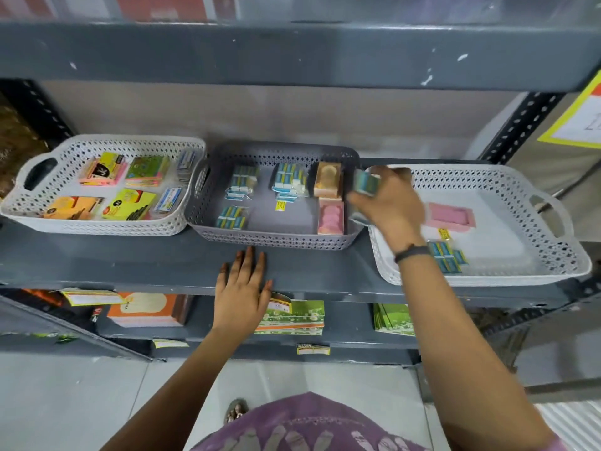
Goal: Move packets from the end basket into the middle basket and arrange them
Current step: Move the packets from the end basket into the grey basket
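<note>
A small blue-and-white packet (pixel 367 183), blurred, is pinched in the fingers of the right hand (pixel 387 206) above the seam between the white perforated plastic end basket (pixel 553 255) on the right and the grey perforated plastic middle basket (pixel 227 151). The grey basket lies just left of that hand, which is the nearer one. The left hand (pixel 242 288) is laid flat, fingers spread, on the near edge of the grey metal shelf (pixel 130 262). One blue packet cluster (pixel 447 259) and a pink packet (pixel 450 215) are left in the end basket.
</note>
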